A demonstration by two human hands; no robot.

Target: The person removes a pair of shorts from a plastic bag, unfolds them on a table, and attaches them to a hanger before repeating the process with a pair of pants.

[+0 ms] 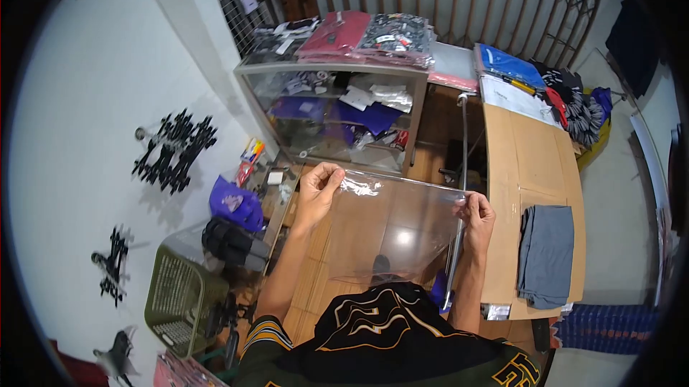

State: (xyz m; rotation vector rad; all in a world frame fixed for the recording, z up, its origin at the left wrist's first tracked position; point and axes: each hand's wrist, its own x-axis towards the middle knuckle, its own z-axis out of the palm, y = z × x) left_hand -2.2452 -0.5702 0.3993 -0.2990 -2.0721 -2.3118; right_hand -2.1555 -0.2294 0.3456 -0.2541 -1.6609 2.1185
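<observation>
A clear plastic bag (391, 232) is stretched between my two hands in front of my body, and the floor shows through it. My left hand (321, 189) pinches its upper left corner between thumb and fingers. At the upper right corner, my right hand (475, 216) is closed on the plastic. Folded grey cloth (546, 254) lies on the cardboard-covered table (535, 164) to the right of my right hand.
Behind the bag stands a glass cabinet (423, 100) with packed clothes (334, 34) on top. A metal pole (464, 143) rises beside the table's left edge. A green basket (176, 294) and a purple bag (237, 202) are at the left.
</observation>
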